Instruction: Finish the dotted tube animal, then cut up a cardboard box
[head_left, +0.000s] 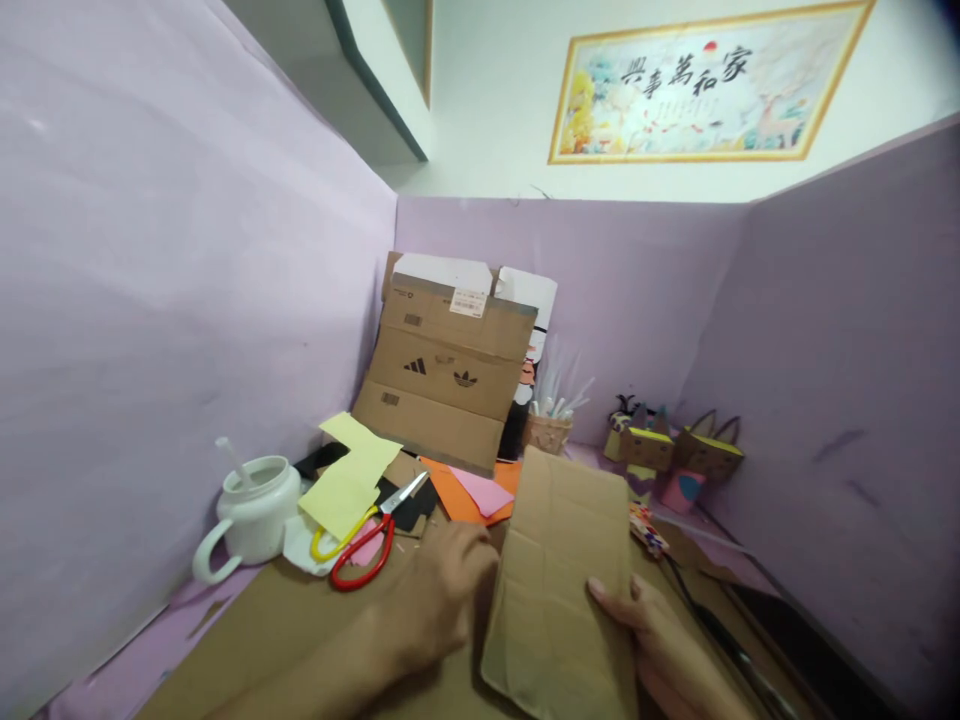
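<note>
One cardboard piece [555, 570] runs lengthwise — pointing forward.

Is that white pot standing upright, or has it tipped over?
Upright. The white pot has its round mouth facing up, and a pale stick pokes out of the top.

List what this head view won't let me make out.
All in the head view:
Right hand: the fingers behind the held cardboard, which hides them.
Left hand: whether it holds anything; its own curled fingers hide the palm.
Held cardboard: near end, cut off by the bottom edge.
Pot: inside bottom, hidden by its wall.
Label: print too small.
</note>
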